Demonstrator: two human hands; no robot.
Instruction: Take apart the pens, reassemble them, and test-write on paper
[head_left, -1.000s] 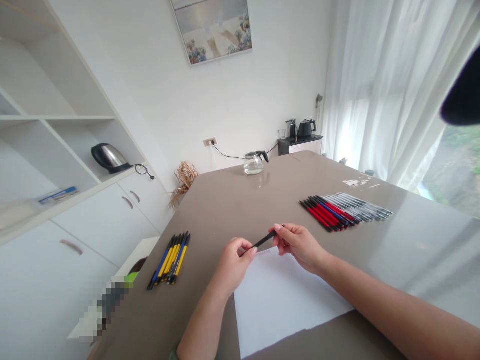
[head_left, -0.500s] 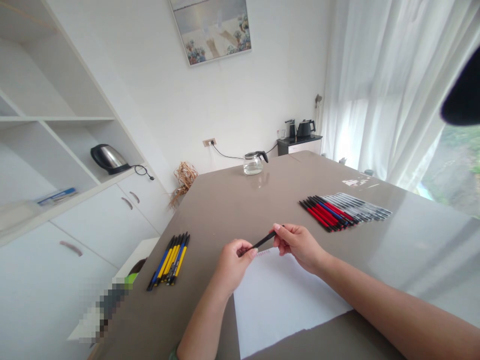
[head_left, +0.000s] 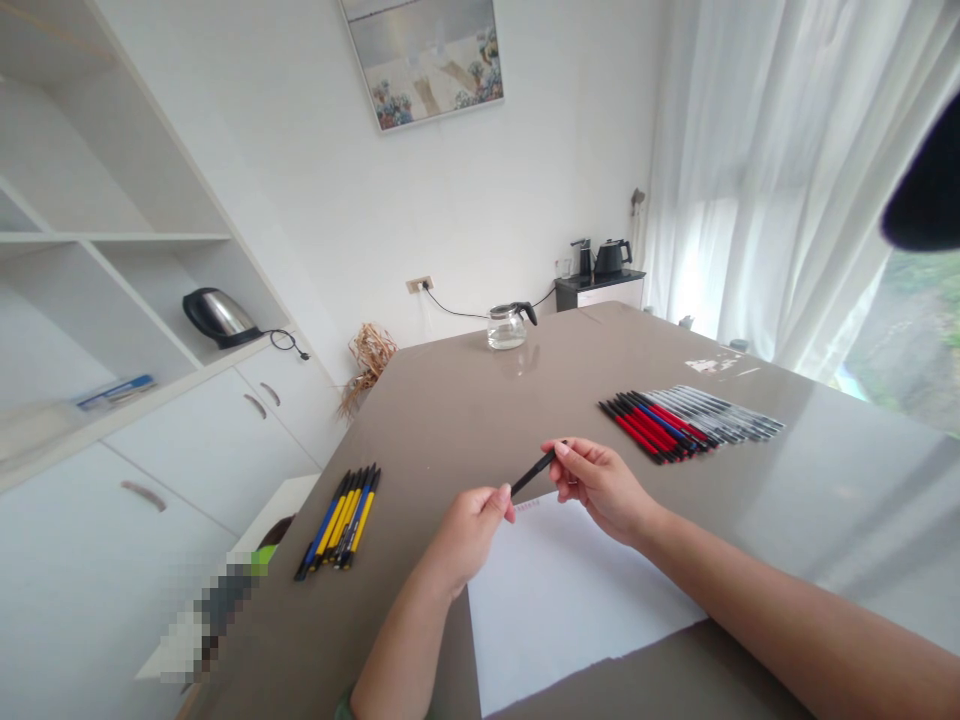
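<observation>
A black pen (head_left: 531,476) slants between my two hands, above the top edge of a white sheet of paper (head_left: 562,610). My right hand (head_left: 596,485) pinches its upper end between thumb and fingers. At the lower end, my left hand (head_left: 472,525) is closed with thumb against fingers, gripping the pen's tip. Small reddish marks (head_left: 526,506) show on the paper near the left fingertips. Left of the hands lies a row of yellow and blue pens (head_left: 341,520) with black ends. To the right is a row of red and blue pens (head_left: 656,425) beside several clear pens (head_left: 720,412).
A glass pot (head_left: 506,328) of water stands at the table's far end. Scraps of white residue (head_left: 712,364) mark the far right of the brown table (head_left: 465,410). Cabinets (head_left: 180,500) line the left, with a steel kettle (head_left: 223,318) on a shelf.
The left thumb and fingers have shifted on the pen's lower end, and the thumb now points more upward. The right hand has risen slightly with the pen, which tilts more steeply.
</observation>
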